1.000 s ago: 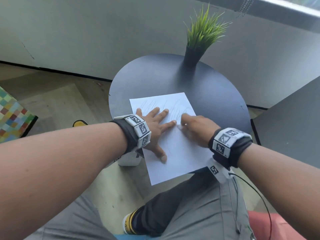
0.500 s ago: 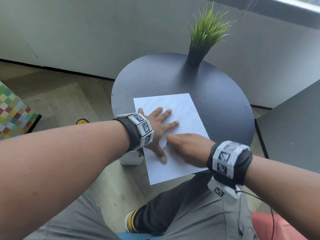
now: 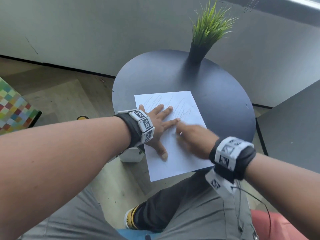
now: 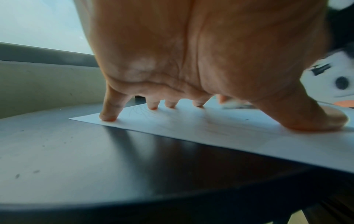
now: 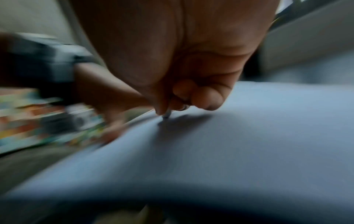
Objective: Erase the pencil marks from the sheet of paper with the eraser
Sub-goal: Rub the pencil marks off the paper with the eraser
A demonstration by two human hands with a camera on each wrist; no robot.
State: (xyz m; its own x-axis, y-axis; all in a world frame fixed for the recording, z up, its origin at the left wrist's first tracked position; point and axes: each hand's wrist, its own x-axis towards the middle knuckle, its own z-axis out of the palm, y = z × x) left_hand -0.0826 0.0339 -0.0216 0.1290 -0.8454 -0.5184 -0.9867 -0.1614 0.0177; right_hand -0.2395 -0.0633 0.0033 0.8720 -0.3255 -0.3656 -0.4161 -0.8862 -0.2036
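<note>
A white sheet of paper (image 3: 180, 158) with faint pencil strokes on its far half lies on the round dark table (image 3: 225, 108). My left hand (image 3: 156, 125) lies flat on the sheet's left side, fingers spread, and pins it down; in the left wrist view its fingertips (image 4: 108, 117) press on the paper (image 4: 220, 133). My right hand (image 3: 192, 135), blurred by motion, pinches a small eraser (image 5: 166, 115) whose tip touches the paper (image 5: 249, 136) near the sheet's middle, close to my left index finger. Most of the eraser is hidden by the fingers.
A potted grass plant (image 3: 207, 30) stands at the table's far edge. The sheet's near corner overhangs the table above my knees (image 3: 181, 213). A grey surface (image 3: 294, 125) is at the right. A coloured checkered cushion (image 3: 12, 108) lies on the floor at left.
My right hand swept from the sheet's right-middle down toward me and left, then back up near my left index finger. The left hand stayed flat on the paper.
</note>
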